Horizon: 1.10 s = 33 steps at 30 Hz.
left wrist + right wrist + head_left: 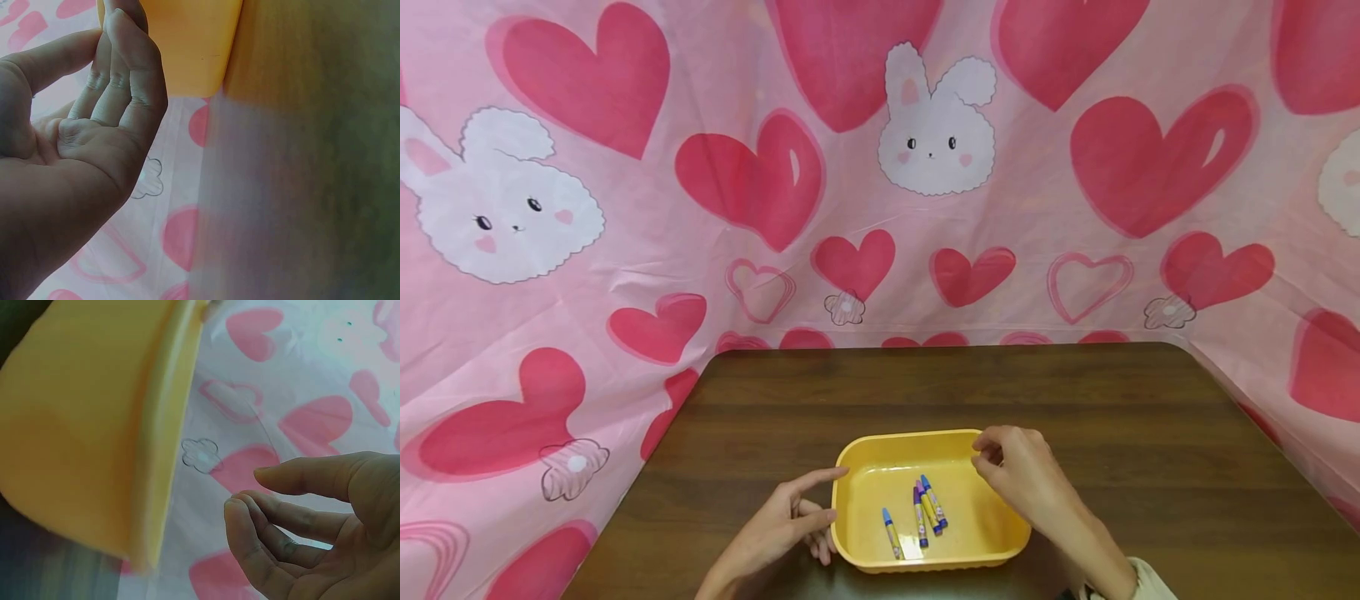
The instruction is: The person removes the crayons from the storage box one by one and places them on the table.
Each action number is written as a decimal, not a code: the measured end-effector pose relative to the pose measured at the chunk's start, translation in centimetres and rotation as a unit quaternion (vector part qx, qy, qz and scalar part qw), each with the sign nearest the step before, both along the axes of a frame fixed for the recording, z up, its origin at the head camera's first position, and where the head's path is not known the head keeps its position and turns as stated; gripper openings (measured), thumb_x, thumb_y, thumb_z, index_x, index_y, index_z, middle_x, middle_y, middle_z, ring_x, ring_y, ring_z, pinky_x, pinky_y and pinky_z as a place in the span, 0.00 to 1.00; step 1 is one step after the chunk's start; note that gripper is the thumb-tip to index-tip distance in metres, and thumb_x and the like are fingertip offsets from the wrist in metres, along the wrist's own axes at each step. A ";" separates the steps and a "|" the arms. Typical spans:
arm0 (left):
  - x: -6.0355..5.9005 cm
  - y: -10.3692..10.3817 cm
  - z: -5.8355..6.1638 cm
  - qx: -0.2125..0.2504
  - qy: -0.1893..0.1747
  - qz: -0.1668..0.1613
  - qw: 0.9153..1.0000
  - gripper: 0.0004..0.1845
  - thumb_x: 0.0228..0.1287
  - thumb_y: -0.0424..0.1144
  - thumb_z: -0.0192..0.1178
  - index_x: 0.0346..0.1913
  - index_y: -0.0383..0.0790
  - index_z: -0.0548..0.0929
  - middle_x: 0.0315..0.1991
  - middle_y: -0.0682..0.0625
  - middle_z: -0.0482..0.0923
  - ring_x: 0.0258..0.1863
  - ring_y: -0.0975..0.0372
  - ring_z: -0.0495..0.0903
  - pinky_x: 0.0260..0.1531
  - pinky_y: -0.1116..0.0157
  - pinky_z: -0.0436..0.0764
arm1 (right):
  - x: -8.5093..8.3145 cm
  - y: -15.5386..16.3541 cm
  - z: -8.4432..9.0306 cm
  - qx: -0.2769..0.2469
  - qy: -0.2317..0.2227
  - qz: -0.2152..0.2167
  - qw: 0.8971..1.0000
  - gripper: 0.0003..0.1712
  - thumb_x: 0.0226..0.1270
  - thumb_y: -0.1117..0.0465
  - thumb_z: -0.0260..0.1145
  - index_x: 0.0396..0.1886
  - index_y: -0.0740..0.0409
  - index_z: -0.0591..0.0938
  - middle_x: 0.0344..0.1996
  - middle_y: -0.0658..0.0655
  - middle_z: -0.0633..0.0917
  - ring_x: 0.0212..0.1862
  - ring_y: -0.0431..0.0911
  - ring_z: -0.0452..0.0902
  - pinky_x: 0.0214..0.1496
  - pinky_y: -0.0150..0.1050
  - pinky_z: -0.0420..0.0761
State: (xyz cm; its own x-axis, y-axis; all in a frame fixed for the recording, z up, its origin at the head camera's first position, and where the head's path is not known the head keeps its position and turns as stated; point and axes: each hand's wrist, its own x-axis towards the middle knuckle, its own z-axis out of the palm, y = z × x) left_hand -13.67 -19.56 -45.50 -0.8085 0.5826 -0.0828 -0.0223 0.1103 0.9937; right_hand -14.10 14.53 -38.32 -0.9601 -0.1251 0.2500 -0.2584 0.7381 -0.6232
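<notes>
A yellow plastic tray [865, 450] with raised walls sits near the front of the table. Inside it lie several crayons in yellow wrappers: a light blue crayon [891, 533] alone at the left, and a cluster with a purple crayon [920, 517], a pinkish one and another blue crayon [935, 500]. At the tray's left wall is my left hand [786, 518], index finger and thumb reaching to the rim, nothing gripped. My right hand [1026, 471] hovers over the right rear corner. In the right wrist view its fingers [284, 515] curve loosely, with nothing between thumb and fingertips.
The dark wooden table [775, 392] stretches back to a pink cloth [865, 200] printed with hearts and rabbits, which hangs behind it and along both sides.
</notes>
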 end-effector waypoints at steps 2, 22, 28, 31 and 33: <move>0.1 0.0 0.1 0.000 -0.003 0.003 1.000 0.30 0.73 0.31 0.56 0.74 0.30 0.60 0.28 0.32 0.84 0.22 0.60 0.84 0.28 0.57 0.88 | -0.1 -0.6 -0.3 0.007 -0.001 0.001 1.000 0.05 0.54 0.71 0.74 0.29 0.60 0.87 0.22 0.46 0.83 0.26 0.37 0.75 0.29 0.30 0.79; 0.2 -0.1 -0.2 0.013 -0.002 -0.004 1.000 0.31 0.73 0.30 0.55 0.74 0.29 0.59 0.28 0.31 0.84 0.23 0.60 0.84 0.29 0.57 0.88 | -0.7 -4.0 -5.7 0.059 -0.003 0.064 0.996 0.10 0.49 0.72 0.71 0.19 0.56 0.79 0.17 0.45 0.72 0.23 0.39 0.66 0.22 0.30 0.67; 0.2 -0.1 -0.2 0.008 0.004 -0.005 1.000 0.30 0.74 0.30 0.55 0.74 0.29 0.59 0.28 0.29 0.83 0.23 0.60 0.84 0.29 0.52 0.87 | -1.2 -3.9 -7.1 0.073 -0.008 0.057 0.996 0.16 0.49 0.70 0.71 0.15 0.51 0.74 0.15 0.45 0.70 0.21 0.39 0.64 0.21 0.31 0.64; 0.1 -0.1 -0.2 0.006 0.005 -0.004 1.000 0.30 0.74 0.31 0.55 0.74 0.30 0.59 0.28 0.29 0.83 0.22 0.60 0.85 0.28 0.53 0.87 | -1.3 -4.0 -7.3 0.063 -0.012 0.061 0.996 0.14 0.51 0.68 0.72 0.16 0.52 0.76 0.15 0.44 0.71 0.21 0.38 0.65 0.21 0.30 0.65; 0.1 -0.1 -0.1 0.004 0.005 -0.003 1.000 0.31 0.74 0.30 0.55 0.75 0.30 0.59 0.28 0.30 0.83 0.22 0.60 0.85 0.28 0.53 0.87 | -1.3 -4.0 -7.3 0.052 -0.018 0.067 0.996 0.13 0.51 0.68 0.72 0.16 0.52 0.77 0.15 0.45 0.72 0.20 0.38 0.65 0.20 0.30 0.66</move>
State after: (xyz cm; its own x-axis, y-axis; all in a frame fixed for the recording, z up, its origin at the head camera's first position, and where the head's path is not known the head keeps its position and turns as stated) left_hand -13.60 -19.67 -45.61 -0.8054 0.5885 -0.0698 -0.0120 0.1016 0.9948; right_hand -15.36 10.54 -45.66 -0.9413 -0.2757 0.1949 -0.3376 0.7601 -0.5552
